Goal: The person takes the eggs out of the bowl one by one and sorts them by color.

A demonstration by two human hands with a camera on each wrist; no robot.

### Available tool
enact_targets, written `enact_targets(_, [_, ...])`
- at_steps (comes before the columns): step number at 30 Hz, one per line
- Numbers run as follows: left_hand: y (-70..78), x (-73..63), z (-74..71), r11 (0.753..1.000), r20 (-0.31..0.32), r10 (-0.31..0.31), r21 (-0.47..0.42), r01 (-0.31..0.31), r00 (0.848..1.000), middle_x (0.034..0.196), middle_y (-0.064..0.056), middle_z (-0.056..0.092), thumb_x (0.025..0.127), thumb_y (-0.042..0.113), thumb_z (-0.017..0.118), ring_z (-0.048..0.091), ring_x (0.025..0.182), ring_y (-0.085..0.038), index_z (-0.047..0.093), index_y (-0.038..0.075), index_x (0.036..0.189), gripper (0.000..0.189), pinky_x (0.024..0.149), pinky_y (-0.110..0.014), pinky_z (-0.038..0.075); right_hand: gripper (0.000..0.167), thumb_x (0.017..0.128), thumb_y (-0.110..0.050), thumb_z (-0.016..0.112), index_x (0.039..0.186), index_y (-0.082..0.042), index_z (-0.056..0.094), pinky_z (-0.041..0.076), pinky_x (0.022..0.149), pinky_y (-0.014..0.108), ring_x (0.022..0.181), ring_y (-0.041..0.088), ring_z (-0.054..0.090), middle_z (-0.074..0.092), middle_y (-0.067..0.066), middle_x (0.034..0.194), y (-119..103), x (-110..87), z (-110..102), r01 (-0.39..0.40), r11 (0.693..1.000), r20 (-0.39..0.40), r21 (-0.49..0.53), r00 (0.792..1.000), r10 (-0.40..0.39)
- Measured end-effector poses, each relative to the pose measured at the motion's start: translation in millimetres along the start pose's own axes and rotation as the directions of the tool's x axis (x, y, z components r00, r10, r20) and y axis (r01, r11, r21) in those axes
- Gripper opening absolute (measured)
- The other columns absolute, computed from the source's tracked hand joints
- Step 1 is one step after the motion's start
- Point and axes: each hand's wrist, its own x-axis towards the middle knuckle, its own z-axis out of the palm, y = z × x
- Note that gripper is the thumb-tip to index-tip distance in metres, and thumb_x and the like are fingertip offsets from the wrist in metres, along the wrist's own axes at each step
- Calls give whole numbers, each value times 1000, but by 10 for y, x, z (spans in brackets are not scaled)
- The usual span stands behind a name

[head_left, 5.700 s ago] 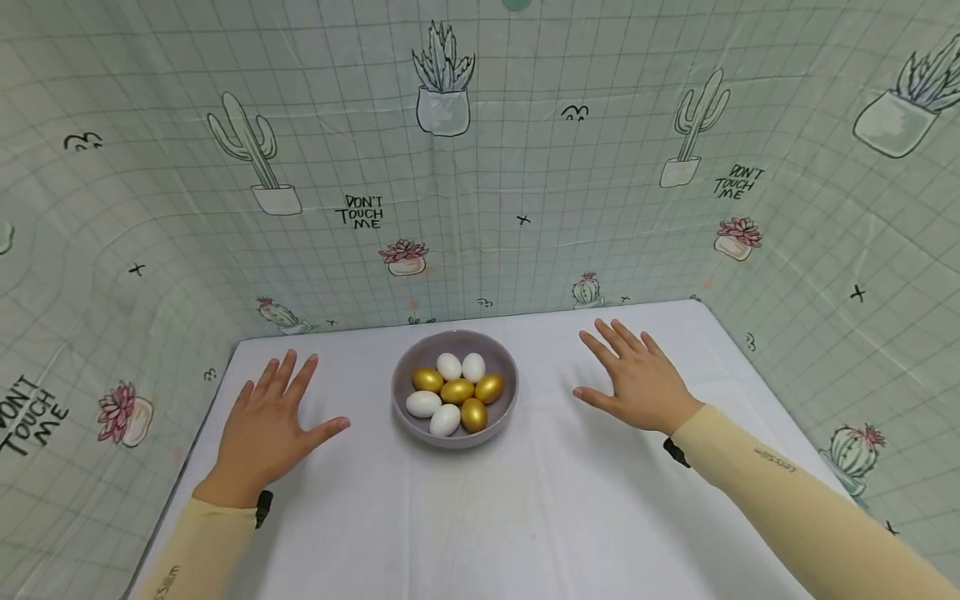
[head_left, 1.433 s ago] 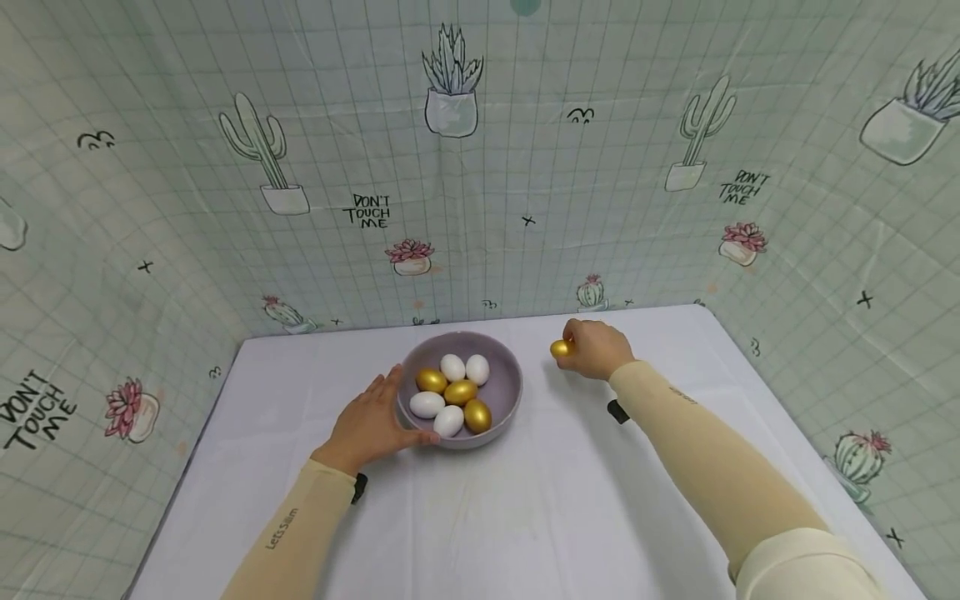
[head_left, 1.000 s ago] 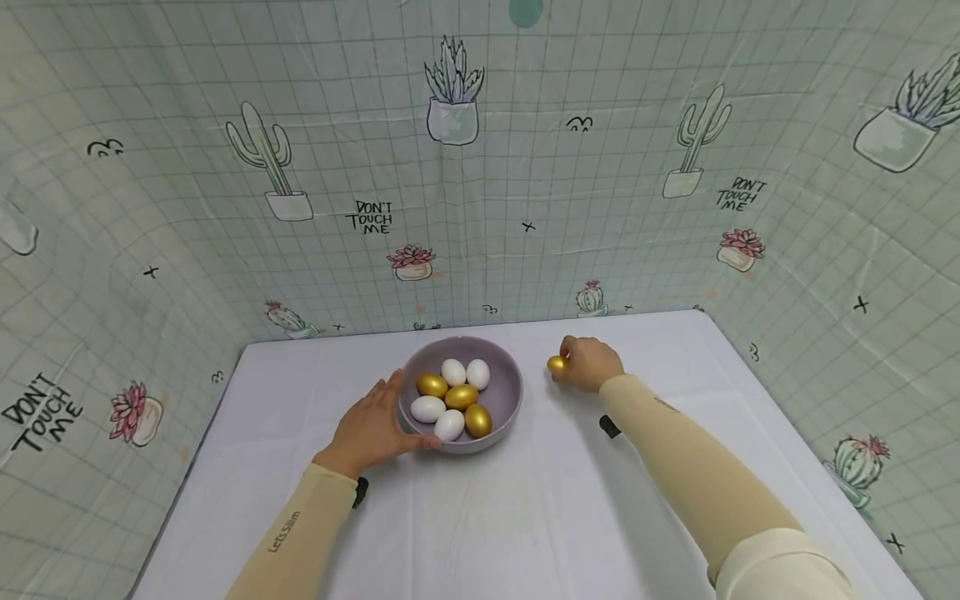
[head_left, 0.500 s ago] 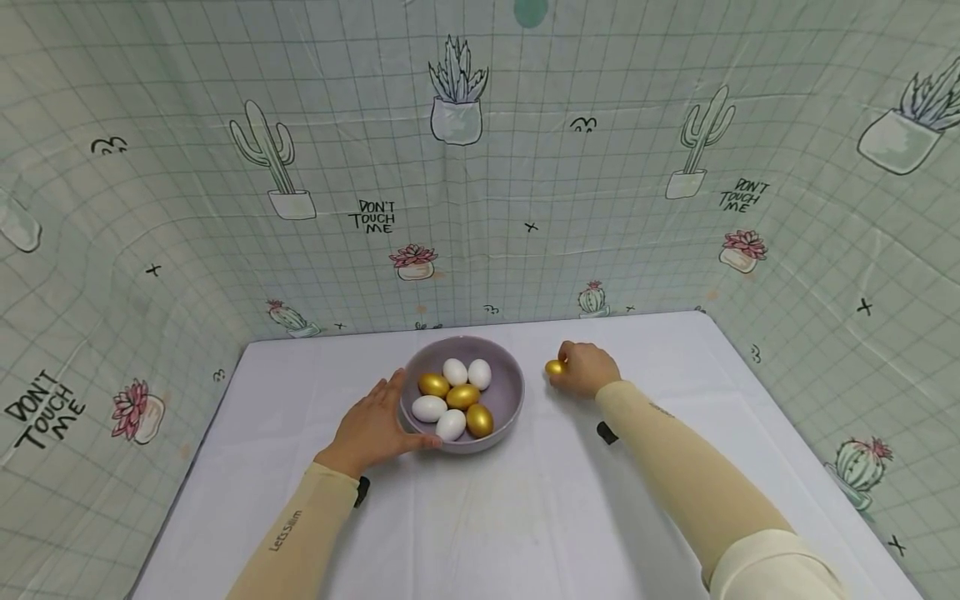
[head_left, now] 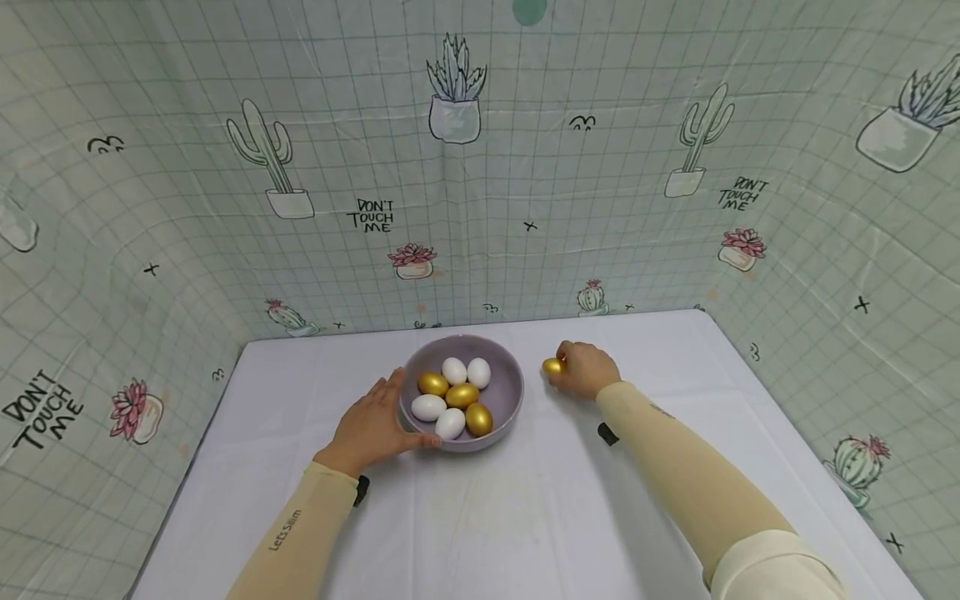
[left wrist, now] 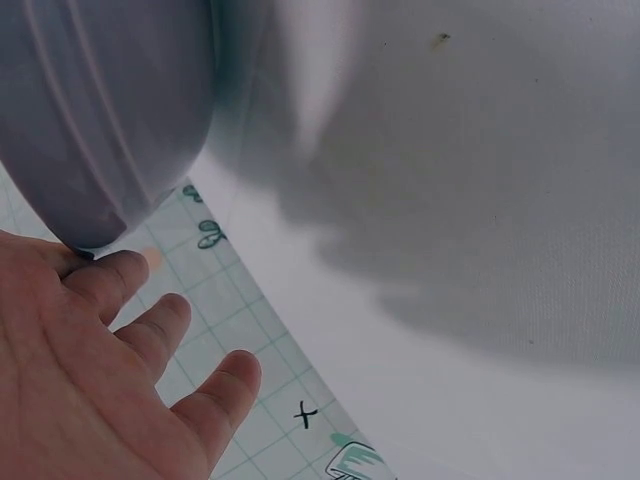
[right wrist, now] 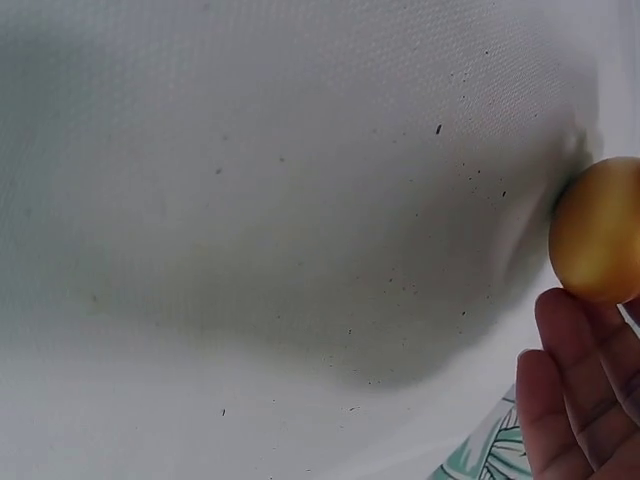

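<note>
A mauve bowl (head_left: pixel 510 412) stands on the white-covered table, holding several white eggs (head_left: pixel 429 407) and three gold eggs (head_left: pixel 462 396). My left hand (head_left: pixel 369 429) rests against the bowl's left side, thumb along the front rim and fingers extended. In the left wrist view, fingers (left wrist: pixel 110 288) meet the bowl wall (left wrist: pixel 120 110) while others spread beside it. Right of the bowl, my right hand (head_left: pixel 587 371) pinches another gold egg (head_left: pixel 552 367) low over the table. The right wrist view shows that egg (right wrist: pixel 600 232) at the fingertips, partly cut off by the frame.
A white cloth (head_left: pixel 487 533) covers the table. Behind it and on both sides hangs a gridded curtain (head_left: pixel 487 183) printed with cacti and lettering, meeting the table's back edge.
Both hands were apart, fingers spread. Since then my left hand moved to the bowl, and my right took one gold egg from it and lowered it at the right. Lately both are nearly still.
</note>
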Motion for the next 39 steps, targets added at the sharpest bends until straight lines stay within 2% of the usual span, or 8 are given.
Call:
enact_targets(8, [-3,2,-3,1000,-3,6,0,-6,1000,157,-23,31,68,83,68,28,144,-41,16,1,159,133,110,-57,31,49,83,-42,77,113,-5,67,53,73,44,80,24,63,69,9,97,-55,-36,-42,-8,1000,3,-5,1000,8])
enact_targets(15, [2,4,-6,1000,-5,6,-3,-6,1000,156,-23,32,67,83,68,28,144,-41,16,1,159,134,110,-57,31,49,84,-39,76,117,-5,67,53,73,45,83,26,64,70,11,103,-107,-60,-109,-3,1000,7,-12,1000,3])
enact_targets(22, [-8,4,-5,1000,-8,9,-17,-9,1000,156,-23,32,66,84,67,28,144,-41,16,1,159,134,111,-57,30,55,86,-47,73,119,-3,66,54,74,48,91,29,66,70,12,105,-69,-88,-158,1,1000,-4,-6,1000,-1])
enact_targets(27, [2,-2,-12,1000,4,4,-20,-4,1000,157,-22,31,67,84,67,27,145,-40,15,2,159,134,111,-57,30,56,84,-44,76,122,-4,65,54,73,47,91,29,66,70,12,107,-62,-82,-233,2,1000,-3,-21,1000,-2])
enact_targets(35, [38,-9,-37,1000,17,-8,-23,9,1000,159,-21,29,66,84,68,26,145,-40,15,3,159,134,112,-58,28,57,86,-42,75,127,-5,63,53,77,49,96,30,65,68,13,115,-217,-50,-431,20,1000,-31,-9,999,-20])
enact_targets(39, [39,-11,-35,1000,12,-8,-28,8,1000,158,-22,29,66,83,69,27,145,-40,15,3,159,134,112,-57,28,56,85,-43,75,127,-7,63,53,78,47,96,28,65,68,11,115,-329,-30,-478,56,998,-58,-11,997,-56])
